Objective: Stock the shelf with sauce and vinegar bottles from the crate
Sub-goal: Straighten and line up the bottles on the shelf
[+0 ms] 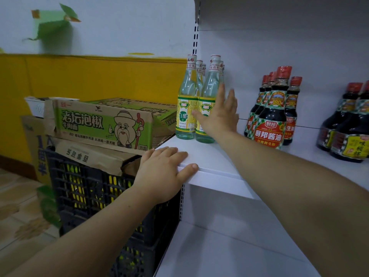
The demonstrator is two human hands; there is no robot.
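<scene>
From my remote seat I see a white metal shelf unit (215, 164) filling the right half of the frame, its middle board running from centre to the right edge. At lower left stands a black plastic lattice crate (95, 196), with yellow showing through its holes; I cannot tell what is inside. Stacked on the crate, at centre left, is a green and brown cardboard noodle carton (103, 122) printed with a cartoon old man. On the shelf board at centre stands a cluster of clear glass vinegar bottles with green and yellow labels (186, 108), upright. To their right, a group of dark soy sauce bottles with red caps (271, 124), and at the far right edge more dark sauce bottles with yellow labels (347, 136), partly cut off. My right hand (219, 114) lies flat against the front vinegar bottles, fingers straight and slightly spread, gripping nothing. My left hand (161, 172) rests on the shelf's front corner, fingers together on top, thumb along the edge.
</scene>
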